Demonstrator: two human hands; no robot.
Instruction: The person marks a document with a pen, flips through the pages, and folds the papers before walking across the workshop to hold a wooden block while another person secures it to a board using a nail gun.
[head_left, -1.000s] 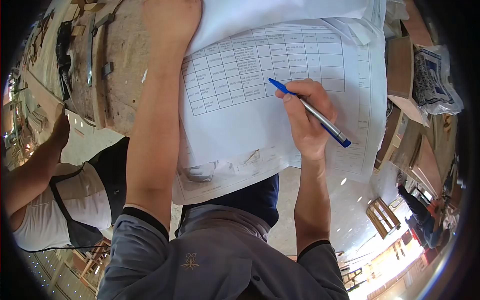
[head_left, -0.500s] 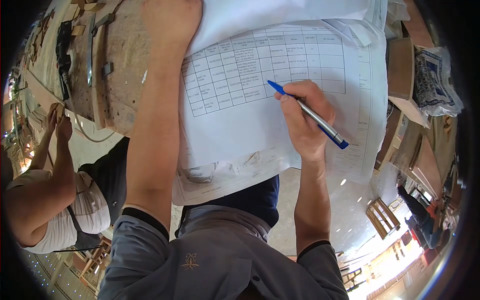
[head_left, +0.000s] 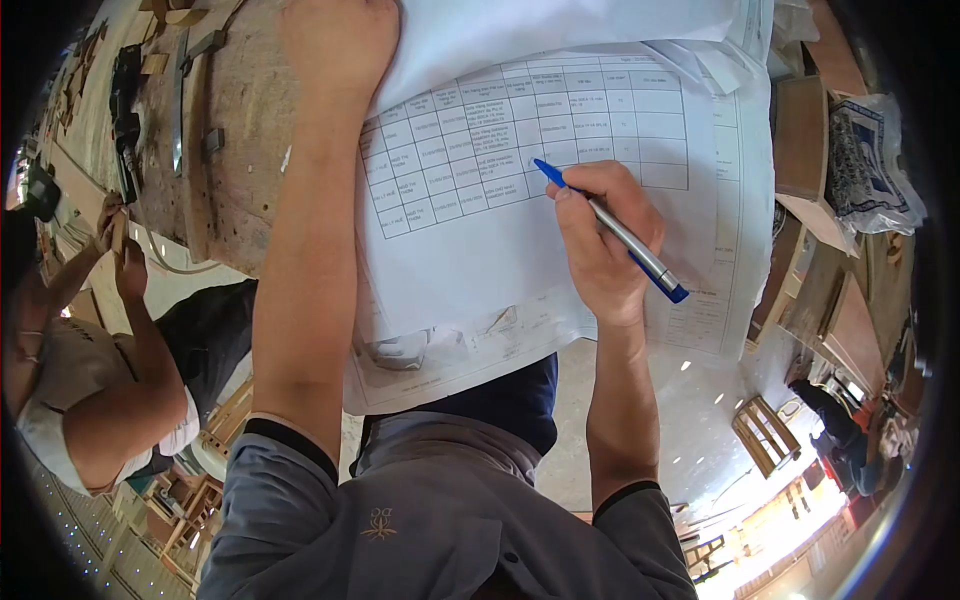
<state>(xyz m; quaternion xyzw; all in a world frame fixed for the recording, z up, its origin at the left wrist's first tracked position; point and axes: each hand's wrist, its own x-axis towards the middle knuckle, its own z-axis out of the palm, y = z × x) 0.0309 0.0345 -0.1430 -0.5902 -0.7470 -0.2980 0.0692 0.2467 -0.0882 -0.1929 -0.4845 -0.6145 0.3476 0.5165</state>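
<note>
In my right hand point(head_left: 612, 240) is a blue and silver ballpoint pen point(head_left: 635, 247), gripped between thumb and fingers. Its blue tip points up and left at the printed table on a white sheet point(head_left: 470, 265), right at a cell near the middle rows. My left hand point(head_left: 340, 45) lies at the sheet's upper left, beside a folded-back page point(head_left: 560, 25); its fingers are cut off by the top of the view. Beneath the sheet lie larger drawing sheets point(head_left: 735, 250), their edges showing at the right and below.
A worn wooden workbench point(head_left: 240, 130) with clamps and wood strips extends to the left. There a co-worker point(head_left: 100, 400) handles a small wooden piece. On the right, a plastic bag point(head_left: 870, 165) sits on wooden boards point(head_left: 800, 110). A slatted wooden frame point(head_left: 766, 437) stands on the floor.
The pen and my right hand have shifted only slightly, with the tip still near the same cell. At the left, the co-worker's body and arms have moved.
</note>
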